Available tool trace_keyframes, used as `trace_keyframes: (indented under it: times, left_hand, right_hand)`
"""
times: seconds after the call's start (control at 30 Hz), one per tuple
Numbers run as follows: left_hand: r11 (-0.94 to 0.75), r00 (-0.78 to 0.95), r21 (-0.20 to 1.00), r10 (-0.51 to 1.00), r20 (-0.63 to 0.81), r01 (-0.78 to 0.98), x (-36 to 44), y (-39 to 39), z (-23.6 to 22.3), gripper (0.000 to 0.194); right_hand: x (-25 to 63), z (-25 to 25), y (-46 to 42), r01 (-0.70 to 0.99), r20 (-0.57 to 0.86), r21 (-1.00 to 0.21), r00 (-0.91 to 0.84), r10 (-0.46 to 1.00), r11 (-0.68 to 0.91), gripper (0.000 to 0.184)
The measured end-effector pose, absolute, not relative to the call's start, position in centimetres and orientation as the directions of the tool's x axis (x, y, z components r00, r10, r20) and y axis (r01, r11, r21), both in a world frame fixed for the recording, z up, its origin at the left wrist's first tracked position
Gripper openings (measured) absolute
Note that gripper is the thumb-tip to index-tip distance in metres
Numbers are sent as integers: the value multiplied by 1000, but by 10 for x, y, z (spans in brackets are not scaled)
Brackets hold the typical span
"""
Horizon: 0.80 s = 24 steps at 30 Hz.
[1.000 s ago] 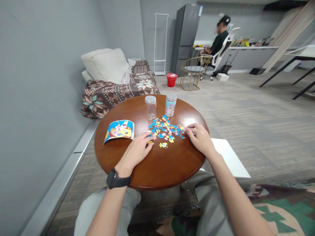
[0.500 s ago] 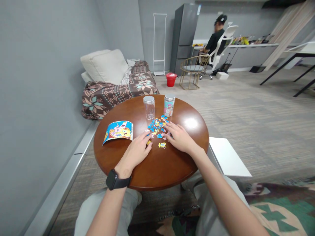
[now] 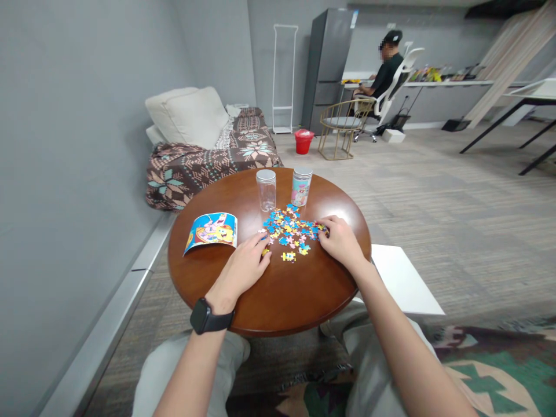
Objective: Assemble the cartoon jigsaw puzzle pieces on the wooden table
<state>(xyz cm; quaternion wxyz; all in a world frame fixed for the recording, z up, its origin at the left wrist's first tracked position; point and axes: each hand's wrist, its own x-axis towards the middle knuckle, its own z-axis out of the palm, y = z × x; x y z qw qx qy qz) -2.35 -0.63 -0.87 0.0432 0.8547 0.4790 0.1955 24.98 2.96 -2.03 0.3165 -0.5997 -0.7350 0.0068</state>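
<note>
Head view, hands: 2, both on worktop.
L hand (image 3: 247, 262): palm down, L edge of pile; fingers loose & released, thumb apart, tips at a few pcs.
R hand (image 3: 341, 242): R edge of pile, fingers curled over pcs; can't tell if any is grasped.
Puzzle pcs (image 3: 285, 240): dozens, too small & overlapped to count; loose heap mid-worktop, btwn hands, blue/yellow/pink.
Yellow cluster (image 3: 289, 256): 1, near side of heap, just apart from it; can't tell if 1 pc or several.
Jars: 2, upright, silver lids, behind heap; clear jar (image 3: 267, 194) L, printed jar (image 3: 300, 190) R.
Picture sheet (image 3: 212, 229): 1, curled, L of L hand, cartoon print.
Watch (image 3: 200, 316): 1, black, L wrist.
Worktop (image 3: 278, 301): 1, round, brown wood, glossy.
Floor (image 3: 417, 191): grey, streaky; 1 patterned rug (image 3: 490, 370) lower R.
Room: 1 sofa (image 3: 208, 156) w/ patterned throw, 1 fridge (image 3: 330, 63), 1 red bin (image 3: 303, 142), 1 gold chair (image 3: 341, 123), 1 seated person (image 3: 388, 72) at back.
</note>
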Motion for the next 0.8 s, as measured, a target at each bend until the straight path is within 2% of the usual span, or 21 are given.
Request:
trace_keyframes:
  times: [0.13,0.3,0.6,0.8]
  left_hand:
    - [-650,564,287,756,332,704,-19,-10,-3,43]
    - [-752,710,331,654,262,570,-12,-16,3,38]
    - [-766,723,392,629,287,510,-11,-18,5,34]
    - [-749,693,395,654,305,533,-10,-20,6,31]
  right_hand:
    - [249,-23,36,870,461,-413,-57,885,271,28]
    - [252,-26,46,850,473,-445,-44,880,282,21]
    - [258,-26,50,811,417,-525,-20,908,259,10]
    - [264,-21,50,828,414,-480,-78,907,290,27]
